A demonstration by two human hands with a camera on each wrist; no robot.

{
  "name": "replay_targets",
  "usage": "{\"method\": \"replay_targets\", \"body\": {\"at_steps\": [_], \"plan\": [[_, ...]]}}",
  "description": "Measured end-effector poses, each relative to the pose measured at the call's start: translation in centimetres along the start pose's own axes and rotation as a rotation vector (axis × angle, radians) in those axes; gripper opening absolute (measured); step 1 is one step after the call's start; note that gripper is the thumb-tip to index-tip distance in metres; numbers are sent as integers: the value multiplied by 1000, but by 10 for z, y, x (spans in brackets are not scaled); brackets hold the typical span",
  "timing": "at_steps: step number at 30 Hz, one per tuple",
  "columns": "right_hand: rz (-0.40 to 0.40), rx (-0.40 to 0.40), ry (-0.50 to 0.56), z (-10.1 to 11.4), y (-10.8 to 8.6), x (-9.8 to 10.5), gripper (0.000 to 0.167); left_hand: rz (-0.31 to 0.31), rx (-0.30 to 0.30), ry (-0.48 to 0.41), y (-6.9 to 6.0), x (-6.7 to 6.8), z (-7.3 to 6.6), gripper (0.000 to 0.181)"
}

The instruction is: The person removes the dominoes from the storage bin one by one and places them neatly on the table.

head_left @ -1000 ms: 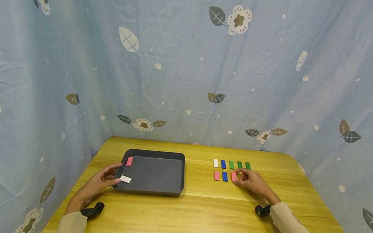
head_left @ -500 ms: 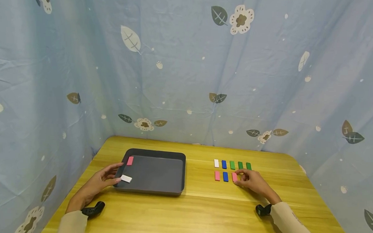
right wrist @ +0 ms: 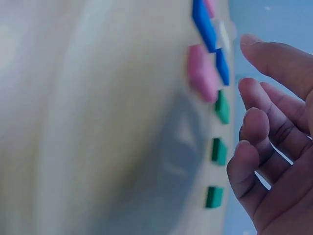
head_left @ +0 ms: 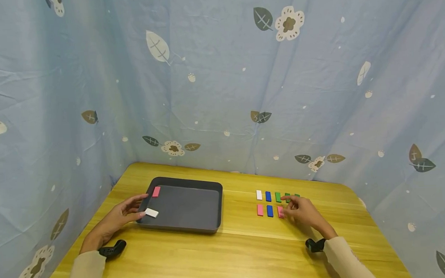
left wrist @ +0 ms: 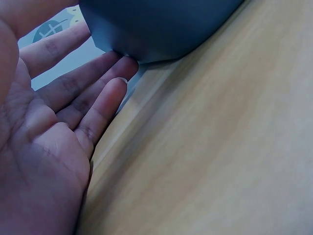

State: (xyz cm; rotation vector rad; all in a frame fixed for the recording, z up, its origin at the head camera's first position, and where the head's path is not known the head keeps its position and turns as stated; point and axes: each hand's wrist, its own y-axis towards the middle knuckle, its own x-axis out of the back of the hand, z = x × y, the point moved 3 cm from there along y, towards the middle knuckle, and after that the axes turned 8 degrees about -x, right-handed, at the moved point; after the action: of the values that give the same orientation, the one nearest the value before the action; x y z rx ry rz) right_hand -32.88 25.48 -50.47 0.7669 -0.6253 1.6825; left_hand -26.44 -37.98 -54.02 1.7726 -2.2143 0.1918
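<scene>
My left hand [head_left: 116, 218] is at the left side of a dark grey tray [head_left: 189, 205], its fingers fairly straight. In the left wrist view, the fingertips touch the tray's outer wall [left wrist: 146, 34]. Inside the tray lie a pink block [head_left: 156, 191] and, near my left thumb, a white block [head_left: 151, 212]. My right hand [head_left: 304, 212] hovers over the right end of the front row of blocks, fingers loosely bent and holding nothing. Just beside its fingertips lies a pink block [head_left: 280, 212], apart from the hand in the right wrist view.
Left of that pink block lie a blue block [head_left: 270, 211] and another pink one [head_left: 259, 210]. The back row has a white block [head_left: 259, 195], a blue block [head_left: 268, 196] and several green blocks [head_left: 277, 197]. A patterned curtain [head_left: 221, 94] stands behind the wooden table [head_left: 212, 258].
My right hand has let go of the pink block and lifted slightly up and away, leaving it at the end of the row. My left hand stays at the tray.
</scene>
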Motion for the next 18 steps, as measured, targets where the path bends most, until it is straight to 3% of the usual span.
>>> {"method": "replay_targets", "body": {"at_steps": [7, 18], "plan": [[2, 66, 26, 26, 18, 0, 46, -1, -19, 5, 0, 0, 2, 68], [101, 168, 102, 81, 46, -21, 44, -5, -41, 17, 1, -1, 3, 68]]}}
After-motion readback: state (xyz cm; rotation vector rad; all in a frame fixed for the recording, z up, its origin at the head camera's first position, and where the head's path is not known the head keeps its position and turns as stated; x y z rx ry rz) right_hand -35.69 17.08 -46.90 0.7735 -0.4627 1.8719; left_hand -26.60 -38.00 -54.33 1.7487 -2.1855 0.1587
